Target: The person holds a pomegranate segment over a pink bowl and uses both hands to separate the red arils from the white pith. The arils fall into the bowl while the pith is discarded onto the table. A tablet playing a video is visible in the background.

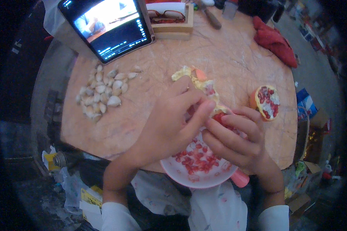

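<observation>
Close together over the bowl, both my hands work at a pomegranate piece (219, 117) with red arils and pale rind. My right hand (237, 138) cups it from the right. My left hand (179, 115) has its thumb and bent fingers at the piece's left edge; the fingers partly hide the contact. Below them, a white bowl with a pink rim (196, 183) and a pink handle (240, 178) holds many loose red arils (195, 158). Just beyond my fingers lie torn pieces of pomegranate rind (182, 72). A cut pomegranate portion (267, 102), arils showing, rests to the right.
Garlic cloves (101, 92) lie heaped on the wooden table (127, 121) at left. Behind them stands a lit tablet (112, 29). A wooden box (173, 31) with glasses, a dark-handled tool (212, 18) and a red cloth (274, 43) are along the far side.
</observation>
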The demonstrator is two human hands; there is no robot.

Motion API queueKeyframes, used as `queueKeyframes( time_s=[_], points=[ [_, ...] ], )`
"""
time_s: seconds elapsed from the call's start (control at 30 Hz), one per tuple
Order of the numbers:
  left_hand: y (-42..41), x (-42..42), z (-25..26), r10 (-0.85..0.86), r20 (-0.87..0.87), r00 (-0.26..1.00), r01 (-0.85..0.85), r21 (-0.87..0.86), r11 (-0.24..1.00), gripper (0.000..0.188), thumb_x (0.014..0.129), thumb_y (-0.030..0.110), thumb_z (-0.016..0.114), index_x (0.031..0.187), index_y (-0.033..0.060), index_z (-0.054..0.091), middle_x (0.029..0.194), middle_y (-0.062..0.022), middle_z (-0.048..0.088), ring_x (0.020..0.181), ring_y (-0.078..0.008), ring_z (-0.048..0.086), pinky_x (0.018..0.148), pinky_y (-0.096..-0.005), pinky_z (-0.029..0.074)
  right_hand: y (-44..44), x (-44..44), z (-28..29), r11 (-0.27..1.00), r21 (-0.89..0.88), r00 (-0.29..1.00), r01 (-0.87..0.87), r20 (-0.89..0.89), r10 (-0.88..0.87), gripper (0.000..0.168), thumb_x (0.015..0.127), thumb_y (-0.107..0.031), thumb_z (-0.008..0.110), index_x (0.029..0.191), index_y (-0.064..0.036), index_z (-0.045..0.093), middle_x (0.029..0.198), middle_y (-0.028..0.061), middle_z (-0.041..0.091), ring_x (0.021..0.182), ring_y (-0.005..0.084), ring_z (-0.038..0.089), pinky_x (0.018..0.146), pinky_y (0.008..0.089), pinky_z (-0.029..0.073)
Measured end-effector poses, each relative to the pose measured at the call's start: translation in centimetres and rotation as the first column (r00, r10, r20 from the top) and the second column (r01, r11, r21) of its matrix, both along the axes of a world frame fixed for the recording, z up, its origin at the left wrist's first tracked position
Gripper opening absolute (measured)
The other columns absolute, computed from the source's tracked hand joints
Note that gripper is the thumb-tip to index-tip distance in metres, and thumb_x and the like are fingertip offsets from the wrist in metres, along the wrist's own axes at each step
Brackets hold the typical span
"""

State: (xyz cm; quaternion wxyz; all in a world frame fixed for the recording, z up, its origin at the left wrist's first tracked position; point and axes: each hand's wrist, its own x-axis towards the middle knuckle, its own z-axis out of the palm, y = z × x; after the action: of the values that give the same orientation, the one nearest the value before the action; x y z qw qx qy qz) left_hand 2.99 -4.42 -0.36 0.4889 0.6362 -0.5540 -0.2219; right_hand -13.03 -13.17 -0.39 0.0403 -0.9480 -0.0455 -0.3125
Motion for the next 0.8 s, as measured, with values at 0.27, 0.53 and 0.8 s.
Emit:
queueKeyframes(
  time_s=[0.27,0.53,0.8],
  points=[
    [-0.09,0.05,0.25,0.012,-0.02,1.0,-0.011,0.044,0.999,0.011,0.081,0.009,0.056,0.078,-0.0019,0.058,0.076,-0.0127,0.049,0.065,-0.0232,0.053,0.055,-0.0297,0.043,0.02,0.05,-0.15,1.0,-0.008,0.996,0.021,0.086,-0.02,0.02,0.063,-0.015,0.063,0.082,-0.017,0.064,0.088,-0.0041,0.059,0.087,0.0118,0.053,0.085,0.0331,0.046],
    [-0.21,0.32,-0.13,0.002,0.098,0.995,-0.001,-0.012,1.0,0.012,0.081,0.009,0.057,0.079,-0.002,0.058,0.075,-0.0123,0.049,0.065,-0.0225,0.053,0.056,-0.0295,0.043,-0.3,-0.31,-0.51,0.999,0.005,0.995,-0.049,0.091,0.049,0.025,0.061,-0.014,0.063,0.086,-0.014,0.065,0.089,-0.0019,0.061,0.085,0.0126,0.054,0.081,0.0317,0.046],
    [-0.15,0.56,0.18,0.067,0.133,0.989,-0.063,-0.031,0.998,0.012,0.08,0.01,0.058,0.079,-0.0023,0.059,0.075,-0.0134,0.051,0.064,-0.0241,0.053,0.057,-0.0315,0.042,-0.57,0.16,-0.67,0.986,0.127,0.994,0.107,-0.021,-0.105,0.042,0.066,-0.011,0.058,0.108,-0.008,0.06,0.109,0.0079,0.056,0.097,0.0197,0.055,0.085,0.0346,0.045]
  ],
)
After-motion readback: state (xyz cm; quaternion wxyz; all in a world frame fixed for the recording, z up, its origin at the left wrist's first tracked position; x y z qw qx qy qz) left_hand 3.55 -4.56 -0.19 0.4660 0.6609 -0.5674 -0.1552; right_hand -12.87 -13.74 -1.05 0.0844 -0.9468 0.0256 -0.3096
